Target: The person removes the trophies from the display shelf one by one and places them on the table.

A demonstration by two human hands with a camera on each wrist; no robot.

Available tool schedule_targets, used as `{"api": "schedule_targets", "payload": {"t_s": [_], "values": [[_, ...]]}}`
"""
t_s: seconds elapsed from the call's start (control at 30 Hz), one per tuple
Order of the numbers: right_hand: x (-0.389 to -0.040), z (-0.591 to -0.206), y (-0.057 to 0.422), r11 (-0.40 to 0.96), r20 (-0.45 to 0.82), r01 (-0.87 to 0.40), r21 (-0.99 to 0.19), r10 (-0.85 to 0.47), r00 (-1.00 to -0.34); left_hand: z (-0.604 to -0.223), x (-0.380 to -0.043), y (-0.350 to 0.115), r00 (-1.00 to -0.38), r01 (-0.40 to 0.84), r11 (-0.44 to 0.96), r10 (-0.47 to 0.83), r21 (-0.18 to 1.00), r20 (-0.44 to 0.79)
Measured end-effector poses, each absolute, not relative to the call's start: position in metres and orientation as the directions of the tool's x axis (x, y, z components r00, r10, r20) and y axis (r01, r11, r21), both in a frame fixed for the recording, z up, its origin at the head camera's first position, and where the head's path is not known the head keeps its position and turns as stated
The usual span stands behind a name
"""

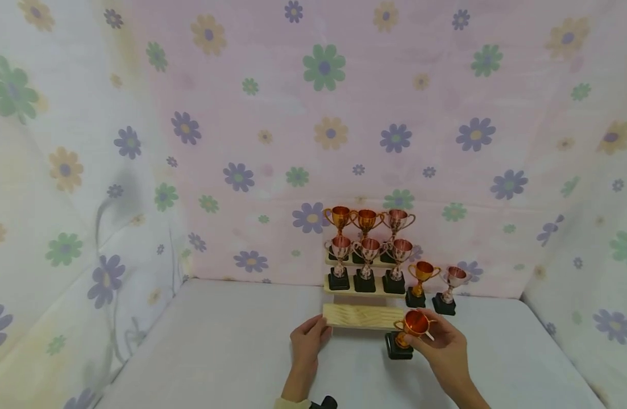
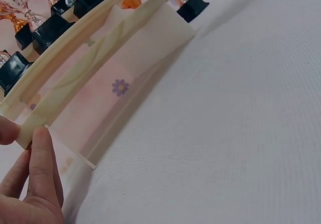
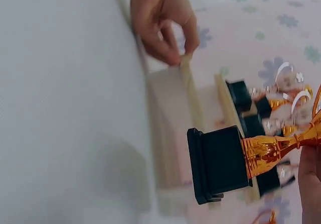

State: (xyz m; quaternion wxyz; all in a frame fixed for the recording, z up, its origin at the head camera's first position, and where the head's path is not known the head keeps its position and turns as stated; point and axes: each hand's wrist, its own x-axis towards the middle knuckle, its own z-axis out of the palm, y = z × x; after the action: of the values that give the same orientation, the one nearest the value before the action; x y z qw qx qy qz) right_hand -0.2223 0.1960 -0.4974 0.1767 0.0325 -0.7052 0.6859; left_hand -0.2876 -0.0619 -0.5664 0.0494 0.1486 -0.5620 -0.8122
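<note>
A three-tier stand has pale wooden shelves, and its front shelf (image 1: 364,318) is bare. My left hand (image 1: 308,339) pinches the left end of that shelf, thumb above and fingers beneath, as the left wrist view shows. In my right hand (image 1: 444,345) is a gold trophy cup (image 1: 415,322), gripped at its bowl and stem. Its black base (image 3: 220,163) hangs off the table, just in front of the shelf's right end. Silver-pink trophies (image 1: 367,250) stand on the middle shelf; behind them, the top shelf holds two gold trophies (image 1: 340,217) and a silver-pink one (image 1: 397,220).
Right of the stand, a gold trophy (image 1: 423,272) and a silver-pink trophy (image 1: 455,278) stand upright on the white table (image 1: 216,341). A flowered cloth (image 1: 272,113) hangs behind and along both sides.
</note>
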Motion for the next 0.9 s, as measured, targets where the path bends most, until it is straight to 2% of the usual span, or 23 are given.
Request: {"api": "schedule_targets", "payload": {"t_s": [0.17,0.27,0.5,0.7,0.8,0.9], "values": [[-0.206,-0.509,0.242,0.106,0.140,-0.116,-0.988,0.258,-0.956,-0.564,-0.287,-0.063,-0.945,-0.106,-0.353,-0.256,0.929,-0.205],[-0.198,-0.514,0.270,0.103,0.099,-0.071,-0.992,0.302,-0.948,-0.563,-0.287,-0.062,-0.940,-0.108,-0.353,-0.268,0.929,-0.212],[-0.199,-0.515,0.325,0.088,0.159,-0.134,-0.987,0.423,-0.892,-0.562,-0.288,-0.061,-0.946,-0.093,-0.372,-0.257,0.923,-0.199],[-0.215,-0.518,0.361,0.106,0.190,-0.160,-0.981,0.403,-0.895,-0.561,-0.288,-0.061,-0.946,-0.081,-0.385,-0.261,0.919,-0.193],[-0.230,-0.519,0.374,0.158,0.218,-0.170,-0.973,0.377,-0.900,-0.561,-0.287,-0.062,-0.944,-0.090,-0.377,-0.264,0.922,-0.199],[-0.244,-0.518,0.386,0.272,0.212,-0.114,-0.956,0.366,-0.906,-0.561,-0.286,-0.061,-0.942,-0.099,-0.371,-0.262,0.923,-0.207]]}}
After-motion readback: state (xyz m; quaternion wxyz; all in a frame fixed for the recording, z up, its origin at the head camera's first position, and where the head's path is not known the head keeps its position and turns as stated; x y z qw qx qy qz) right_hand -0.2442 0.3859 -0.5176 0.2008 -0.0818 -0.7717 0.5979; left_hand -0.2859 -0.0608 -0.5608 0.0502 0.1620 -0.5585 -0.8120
